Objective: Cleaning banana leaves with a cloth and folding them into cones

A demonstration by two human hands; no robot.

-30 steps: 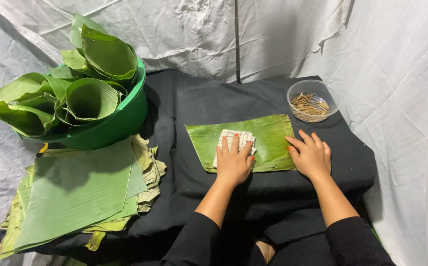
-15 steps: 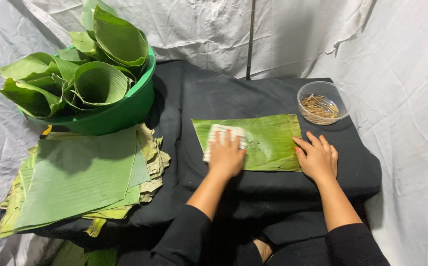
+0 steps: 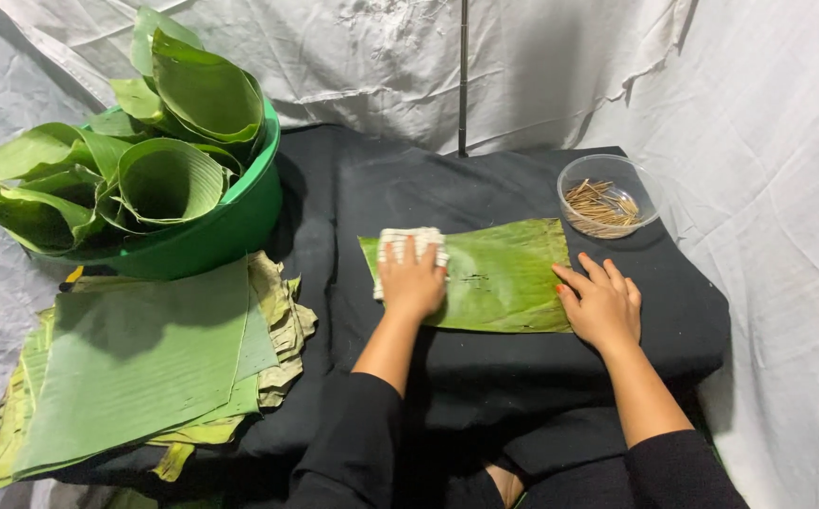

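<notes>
A: Under the left hand (image 3: 413, 283): a folded white cloth (image 3: 411, 243), pressed flat onto the banana leaf (image 3: 504, 273), fingers spread over it. Leaf lies between both hands on the black-draped worktop (image 3: 353, 207).

B: Right hand (image 3: 603, 306)?

A: Palm down, fingers fairly wide, pinning the leaf's right edge. Holds nothing.

B: Risks?

A: My read: the leaf tears along its ribs if the cloth drags hard across the grain. It looks thin, and there's a dark mark mid-leaf already. Second: only one edge is pinned, so a push away from the right hand could bunch or slide it on the drape.

B: Further out?

A: Beyond the right hand, a clear bowl of small sticks (image 3: 605, 200) sits near the leaf's far corner. A wide sweep could clip it and scatter them. Left of the left hand, well apart: a stack of cut leaves (image 3: 145, 358). Beyond that, a green tub (image 3: 230, 226) of rolled leaves (image 3: 169, 179). Neither is in the way, I'd say.
</notes>
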